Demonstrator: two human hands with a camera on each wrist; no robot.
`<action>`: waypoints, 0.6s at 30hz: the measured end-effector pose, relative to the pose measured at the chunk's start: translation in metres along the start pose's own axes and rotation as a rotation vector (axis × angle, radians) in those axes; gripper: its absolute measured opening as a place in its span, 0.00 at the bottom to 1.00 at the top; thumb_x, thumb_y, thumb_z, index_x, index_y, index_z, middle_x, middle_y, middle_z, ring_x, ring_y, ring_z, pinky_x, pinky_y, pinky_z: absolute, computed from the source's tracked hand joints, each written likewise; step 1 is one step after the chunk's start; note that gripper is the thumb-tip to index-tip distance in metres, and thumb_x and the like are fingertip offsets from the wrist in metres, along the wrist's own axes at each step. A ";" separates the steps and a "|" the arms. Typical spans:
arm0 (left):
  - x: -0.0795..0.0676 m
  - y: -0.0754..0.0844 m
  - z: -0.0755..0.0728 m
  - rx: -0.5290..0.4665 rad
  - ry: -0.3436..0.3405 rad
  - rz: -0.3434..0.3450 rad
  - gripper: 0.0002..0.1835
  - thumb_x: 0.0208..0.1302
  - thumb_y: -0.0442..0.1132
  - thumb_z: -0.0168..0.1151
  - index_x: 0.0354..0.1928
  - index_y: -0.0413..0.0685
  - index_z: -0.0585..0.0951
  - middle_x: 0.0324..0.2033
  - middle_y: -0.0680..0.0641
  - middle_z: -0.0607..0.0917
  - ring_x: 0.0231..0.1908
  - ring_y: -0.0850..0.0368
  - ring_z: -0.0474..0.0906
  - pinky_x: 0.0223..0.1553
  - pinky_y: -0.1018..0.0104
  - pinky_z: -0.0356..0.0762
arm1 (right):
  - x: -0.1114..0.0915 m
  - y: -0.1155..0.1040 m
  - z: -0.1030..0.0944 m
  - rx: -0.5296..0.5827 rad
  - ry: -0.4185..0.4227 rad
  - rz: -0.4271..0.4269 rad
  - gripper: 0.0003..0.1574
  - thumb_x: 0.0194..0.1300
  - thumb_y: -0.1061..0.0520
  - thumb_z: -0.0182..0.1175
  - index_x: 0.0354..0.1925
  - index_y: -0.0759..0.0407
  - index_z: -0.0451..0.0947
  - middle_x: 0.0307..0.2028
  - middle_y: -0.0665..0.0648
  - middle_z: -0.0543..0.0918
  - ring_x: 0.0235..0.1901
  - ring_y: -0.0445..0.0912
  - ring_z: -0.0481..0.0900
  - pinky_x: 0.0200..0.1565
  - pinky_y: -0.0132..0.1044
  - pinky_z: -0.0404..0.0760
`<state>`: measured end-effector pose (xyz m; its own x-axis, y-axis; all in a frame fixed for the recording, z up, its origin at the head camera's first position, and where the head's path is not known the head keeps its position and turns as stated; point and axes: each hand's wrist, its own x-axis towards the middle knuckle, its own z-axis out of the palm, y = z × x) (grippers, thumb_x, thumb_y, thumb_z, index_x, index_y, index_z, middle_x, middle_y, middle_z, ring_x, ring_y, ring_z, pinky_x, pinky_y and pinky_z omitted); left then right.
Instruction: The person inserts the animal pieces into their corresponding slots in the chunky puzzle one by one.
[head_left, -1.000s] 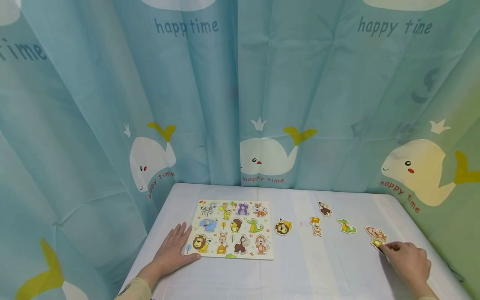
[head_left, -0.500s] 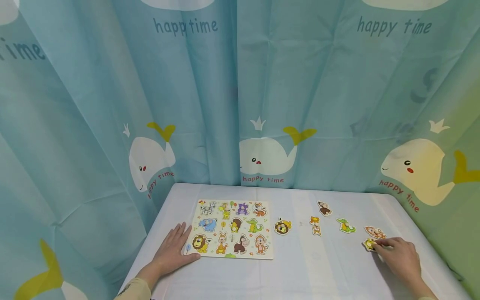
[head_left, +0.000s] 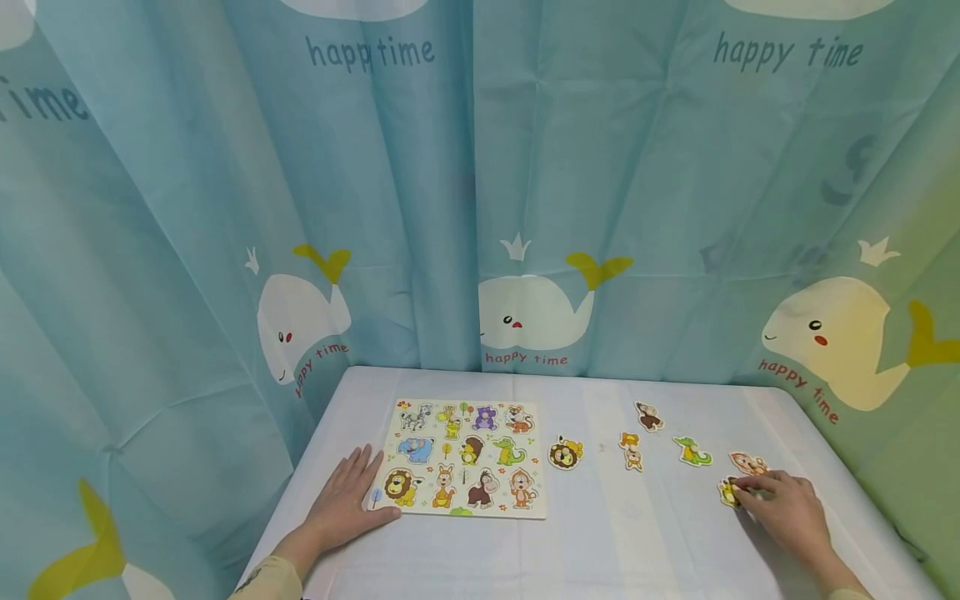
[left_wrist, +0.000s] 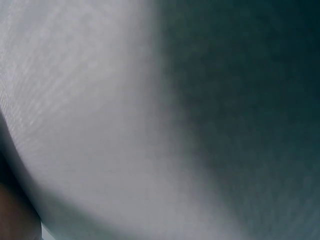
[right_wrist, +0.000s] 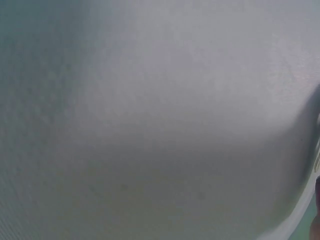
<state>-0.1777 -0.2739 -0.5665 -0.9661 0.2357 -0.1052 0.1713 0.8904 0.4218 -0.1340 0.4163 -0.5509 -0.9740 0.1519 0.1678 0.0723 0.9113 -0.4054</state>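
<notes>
My left hand point(head_left: 341, 500) lies with straight fingers on the left edge of a white animal puzzle board point(head_left: 510, 515), its thumb along the lower left corner. At the right of the table, my right hand point(head_left: 791, 510) pinches a small yellow animal puzzle piece point(head_left: 727, 492) between thumb and fingers, which partly cover it. Just beyond these fingers is an orange monkey puzzle piece point(head_left: 748, 462), overlapped by the hand in the head view. Both wrist views are blurred, with mostly pale cloth and only a sliver of each hand at the edge.
Between board and right hand lie a lion piece point(head_left: 566, 453), an orange kangaroo-like piece point(head_left: 632, 453), a gorilla piece point(head_left: 649, 417) and a crocodile piece point(head_left: 692, 451). The white-covered table point(head_left: 600, 550) ends at a blue whale-print curtain point(head_left: 420, 317).
My right hand has moved left with the yellow puzzle piece, away from the monkey piece, and the piece has turned in the fingers. My left hand and the board have stayed put.
</notes>
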 end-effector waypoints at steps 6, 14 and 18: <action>0.000 0.000 0.000 -0.007 -0.003 -0.003 0.62 0.54 0.74 0.65 0.80 0.42 0.56 0.80 0.36 0.50 0.79 0.35 0.40 0.77 0.40 0.38 | -0.001 0.000 0.001 0.015 -0.011 0.051 0.17 0.65 0.47 0.69 0.36 0.61 0.86 0.42 0.69 0.82 0.49 0.72 0.69 0.47 0.66 0.67; 0.000 -0.001 0.000 0.001 0.011 0.011 0.62 0.55 0.74 0.64 0.80 0.41 0.56 0.79 0.35 0.51 0.78 0.35 0.41 0.77 0.40 0.39 | -0.002 0.002 0.003 0.017 -0.005 0.094 0.22 0.66 0.42 0.67 0.34 0.60 0.84 0.41 0.68 0.82 0.48 0.71 0.69 0.46 0.65 0.68; -0.002 0.001 -0.002 -0.012 0.012 0.015 0.61 0.55 0.73 0.65 0.80 0.41 0.56 0.79 0.35 0.51 0.79 0.35 0.41 0.78 0.40 0.39 | -0.003 0.001 0.004 0.022 0.011 0.094 0.21 0.67 0.43 0.68 0.33 0.60 0.84 0.39 0.66 0.82 0.48 0.70 0.69 0.46 0.64 0.68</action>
<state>-0.1763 -0.2738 -0.5644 -0.9659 0.2437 -0.0879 0.1831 0.8821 0.4340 -0.1315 0.4156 -0.5554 -0.9608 0.2404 0.1379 0.1581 0.8841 -0.4398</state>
